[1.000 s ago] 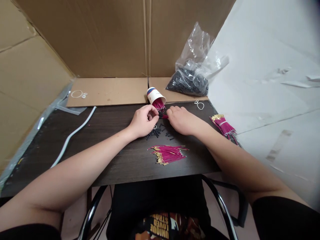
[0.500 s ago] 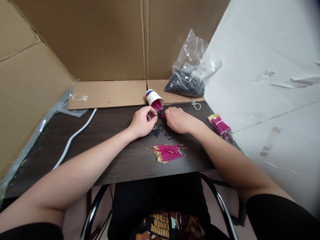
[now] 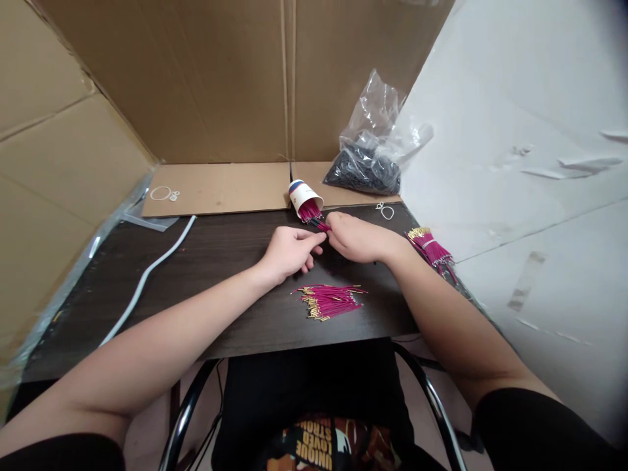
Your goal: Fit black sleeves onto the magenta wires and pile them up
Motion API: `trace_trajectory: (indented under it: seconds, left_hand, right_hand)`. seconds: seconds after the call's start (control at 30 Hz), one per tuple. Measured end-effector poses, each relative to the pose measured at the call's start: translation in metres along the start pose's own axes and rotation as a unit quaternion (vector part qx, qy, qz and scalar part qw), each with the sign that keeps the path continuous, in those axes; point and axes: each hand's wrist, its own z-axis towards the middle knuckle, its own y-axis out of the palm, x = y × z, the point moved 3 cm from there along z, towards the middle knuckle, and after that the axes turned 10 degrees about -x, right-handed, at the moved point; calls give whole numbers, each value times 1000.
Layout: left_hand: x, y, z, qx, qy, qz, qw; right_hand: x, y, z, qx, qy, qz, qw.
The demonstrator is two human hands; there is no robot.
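The right hand [image 3: 357, 237] was closed around a small bunch of wires [image 3: 320, 226], dark red with black ends that pointed toward the cup. Just beside it was the left hand [image 3: 292, 252], thumb and forefinger brought close together near the right fingertips, the other fingers curled beneath; whether it pinched anything was too small to tell.

Right behind the bunch, a paper cup [image 3: 305, 190] lay tipped over, its mouth toward the person and more red wires [image 3: 309, 210] inside. Nearer the person, a loose pile of red wires [image 3: 330, 303] with gold tips lay on the dark tabletop [image 3: 235, 288]. At the right edge was a banded bundle of similar wires [image 3: 432, 247].

Farther back, a clear plastic bag [image 3: 367, 160] of small black pieces sat on a cardboard strip [image 3: 220, 190], against a cardboard wall [image 3: 220, 85]. Well to the left, a pale tube [image 3: 144, 271] curved across the tabletop.
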Motion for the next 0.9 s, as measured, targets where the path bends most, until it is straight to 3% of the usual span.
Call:
trace_trajectory:
  seconds: [0.23,0.6,0.9]
  left_hand:
    - [-4,13,0,-16,33,-216,976]
    - [-17,9,9,-1,66,-282,957]
    - [-13,5,11,17,59,-324,944]
  right_hand:
    - [-17,-9,-8,17,-52,47,997]
    - [-17,-4,-6,43,-65,50,996]
    - [-20,0,-9,111,-45,31,992]
